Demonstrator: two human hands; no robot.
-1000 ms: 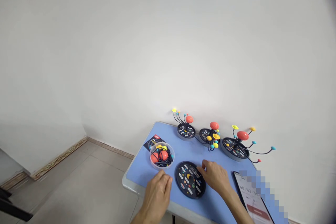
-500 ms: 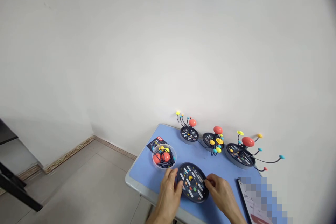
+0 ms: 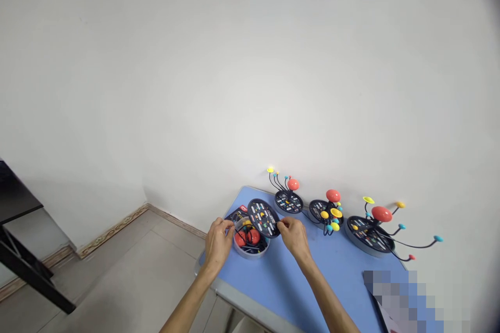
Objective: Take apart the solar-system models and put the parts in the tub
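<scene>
My right hand (image 3: 295, 237) pinches the edge of a round black lid (image 3: 263, 217) printed with planets and white labels. The lid is tilted and hangs over the back right of a clear plastic tub (image 3: 250, 256). My left hand (image 3: 219, 242) is at the tub's left rim, with its fingers closed on the edge. Inside the tub lie red balls (image 3: 253, 237), small yellow pieces and black curved rods, partly hidden by the lid. Behind the tub is a dark printed card (image 3: 237, 213), mostly covered.
Three finished-looking planet models stand along the wall: left (image 3: 289, 201), middle (image 3: 326, 212) and right (image 3: 371, 234), whose thin arms reach past the table's edge. A phone (image 3: 385, 315), partly pixelated, lies at the right of the blue table (image 3: 312, 281).
My right hand has lifted the black lid off the table front and carried it up and left over the tub. My left hand has let go of the lid and moved to the tub's rim.
</scene>
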